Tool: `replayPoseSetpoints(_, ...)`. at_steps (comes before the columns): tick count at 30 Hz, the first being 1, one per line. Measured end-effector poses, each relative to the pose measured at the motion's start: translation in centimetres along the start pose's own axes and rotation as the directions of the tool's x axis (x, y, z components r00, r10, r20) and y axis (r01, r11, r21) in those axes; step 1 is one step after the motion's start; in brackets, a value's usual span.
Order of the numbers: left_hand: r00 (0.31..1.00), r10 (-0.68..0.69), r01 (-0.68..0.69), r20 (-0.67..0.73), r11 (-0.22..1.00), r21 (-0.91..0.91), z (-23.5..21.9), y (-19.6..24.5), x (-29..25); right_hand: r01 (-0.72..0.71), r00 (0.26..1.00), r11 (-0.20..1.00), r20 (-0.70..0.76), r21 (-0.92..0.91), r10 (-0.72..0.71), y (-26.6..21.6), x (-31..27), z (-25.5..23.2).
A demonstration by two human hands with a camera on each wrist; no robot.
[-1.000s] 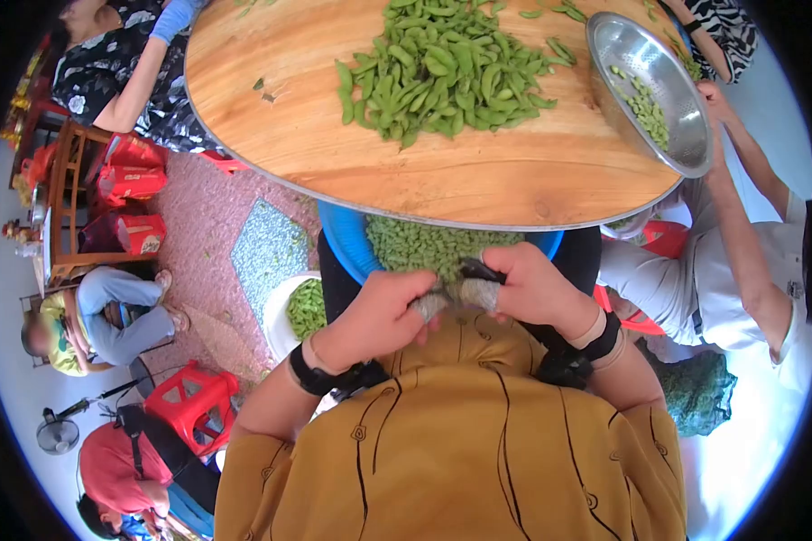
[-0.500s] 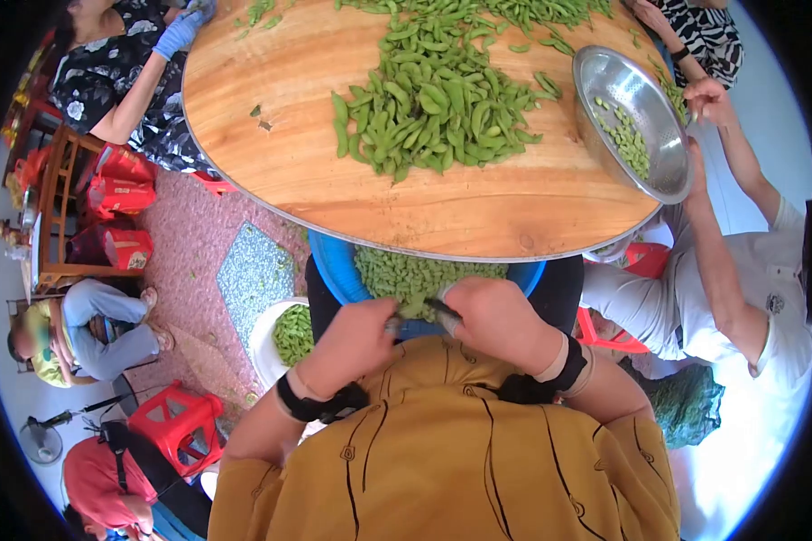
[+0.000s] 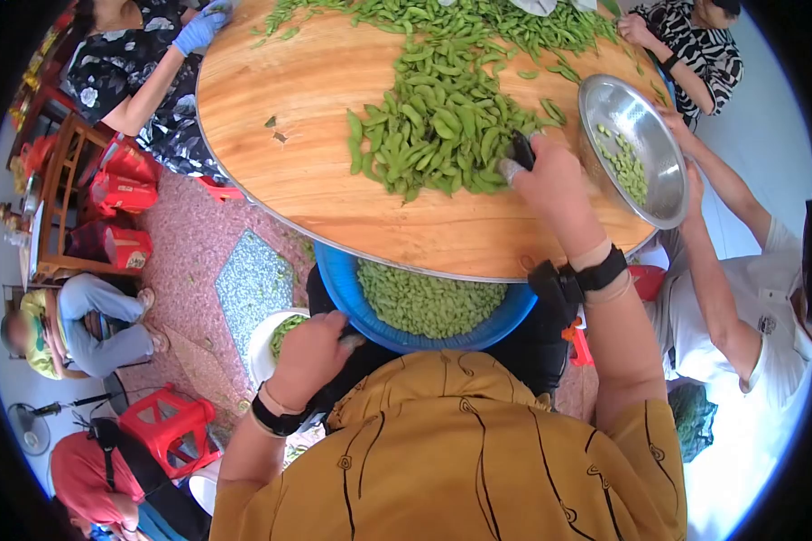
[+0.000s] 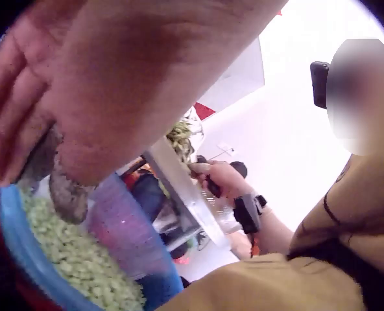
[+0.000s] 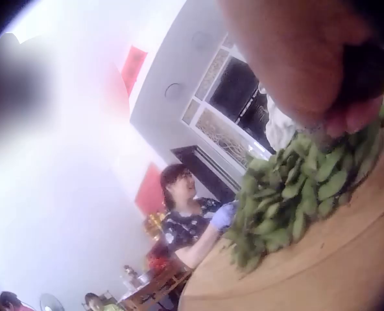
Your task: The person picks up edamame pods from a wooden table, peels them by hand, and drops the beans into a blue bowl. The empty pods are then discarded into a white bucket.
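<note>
A pile of green edamame pods [image 3: 442, 126] lies on the round wooden table. My right hand [image 3: 555, 185] reaches over the table edge, its fingertips right at the pile's near right side. It wears a grey wrap and a black covering on its digits; whether it pinches a pod I cannot tell. My left hand [image 3: 309, 361] hovers low beside the blue basin [image 3: 334, 293] of shelled beans [image 3: 433, 302]. In the left wrist view, the thumb [image 4: 72, 194] has a worn grey wrap, and nothing shows between it and the fingers. A white bucket [image 3: 260, 347] with green pods stands beside that hand.
A steel colander [image 3: 677, 194] with some beans tilts at the table's right, held by a person in white. Another person with a blue glove [image 3: 198, 32] works at the far left. Red stools [image 3: 167, 428] stand on the floor at left. The table rim [image 3: 379, 257] overhangs the basin.
My hands, earlier together over the basin, have parted. The right has moved up and forward to the pod pile; the left has moved left towards the white bucket.
</note>
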State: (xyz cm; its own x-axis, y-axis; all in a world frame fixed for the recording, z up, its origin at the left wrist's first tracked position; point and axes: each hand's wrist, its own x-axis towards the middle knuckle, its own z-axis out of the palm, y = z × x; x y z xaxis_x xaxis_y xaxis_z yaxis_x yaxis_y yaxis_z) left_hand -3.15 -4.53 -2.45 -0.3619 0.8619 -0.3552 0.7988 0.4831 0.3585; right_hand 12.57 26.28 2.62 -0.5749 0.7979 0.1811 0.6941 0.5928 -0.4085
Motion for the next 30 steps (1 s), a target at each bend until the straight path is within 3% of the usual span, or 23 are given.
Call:
replayPoseSetpoints(1,0.991,0.111,-0.12,-0.072,0.984,-0.129,-0.2,0.8,0.5,0.007,1.0,1.0,0.002,-0.003,-0.007,-0.2,-0.4,-0.2)
replayPoseSetpoints(2,0.965,0.21,-0.244,-0.157,0.938,-0.247,-0.4,1.7,1.0,-0.001,0.999,0.994,0.037,0.106,-0.003,-0.5,-1.1,-0.5)
replayPoseSetpoints(6,0.931,0.311,-0.364,-0.189,0.826,-0.431,-1.3,5.6,3.2,-0.042,0.995,0.938,0.103,0.343,0.007,0.2,-3.8,-0.3)
replayPoseSetpoints(7,0.932,0.303,-0.361,-0.199,0.731,-0.579,-1.2,6.6,3.8,-0.044,0.994,0.939,0.105,0.34,0.009,-0.2,-4.7,-0.7)
replayPoseSetpoints(8,0.934,0.292,-0.349,-0.207,0.615,-0.708,-1.1,7.5,4.3,-0.254,0.957,0.824,0.254,0.506,0.139,-1.2,-5.5,-1.4)
replayPoseSetpoints(9,0.934,0.293,-0.348,-0.205,0.613,-0.709,-1.0,8.5,4.9,-0.457,0.88,0.645,0.418,0.612,0.227,-2.0,-6.5,-1.8)
replayPoseSetpoints(10,0.947,0.287,-0.261,-0.146,0.418,-0.87,-0.8,9.6,5.4,-0.481,0.868,0.556,0.456,0.678,0.196,-2.5,-7.3,-1.7)
replayPoseSetpoints(11,0.951,0.295,-0.149,-0.087,0.196,-0.969,-0.9,10.2,5.9,-0.482,0.868,0.556,0.457,0.677,0.197,-2.6,-8.0,-1.5)
replayPoseSetpoints(12,0.946,0.32,-0.027,0.05,0.234,-0.972,-1.3,10.5,6.3,-0.495,0.859,0.461,0.496,0.736,0.129,-2.5,-8.7,-1.0)
replayPoseSetpoints(13,0.946,0.319,-0.026,0.051,0.233,-0.972,-1.4,10.5,6.6,-0.51,0.848,0.359,0.527,0.782,0.058,-2.3,-9.3,-0.5)
replayPoseSetpoints(15,0.921,0.374,0.007,0.108,0.263,-0.965,-1.3,10.6,6.7,-0.529,0.836,0.333,0.546,0.781,0.048,-1.5,-10.0,-0.2)
replayPoseSetpoints(18,0.931,0.358,-0.022,0.064,0.232,-0.972,-0.8,10.0,6.6,-0.567,0.809,0.381,0.58,0.73,0.092,-1.1,-10.7,-0.6)
replayPoseSetpoints(21,0.965,0.26,-0.013,0.036,0.185,-0.983,-0.3,9.6,6.7,-0.458,0.865,0.466,0.5,0.757,0.038,-1.8,-11.2,-1.7)
replayPoseSetpoints(23,0.969,0.244,-0.007,0.041,0.192,-0.981,-0.3,9.6,6.7,-0.279,0.888,0.658,0.449,0.699,-0.101,-1.9,-11.5,-2.0)
replayPoseSetpoints(24,0.962,0.274,-0.072,-0.011,0.216,-0.974,-0.2,9.6,6.6,-0.28,0.887,0.656,0.45,0.701,-0.102,-1.9,-11.5,-1.8)
replayPoseSetpoints(26,0.95,0.305,-0.135,-0.057,0.241,-0.961,-0.1,9.6,6.5,-0.114,0.908,0.723,0.367,0.681,-0.203,-1.8,-11.7,-1.3)
replayPoseSetpoints(30,0.939,0.322,-0.247,-0.124,0.376,-0.893,0.2,9.4,6.3,-0.235,0.87,0.703,0.467,0.671,-0.155,-2.0,-11.8,-1.8)
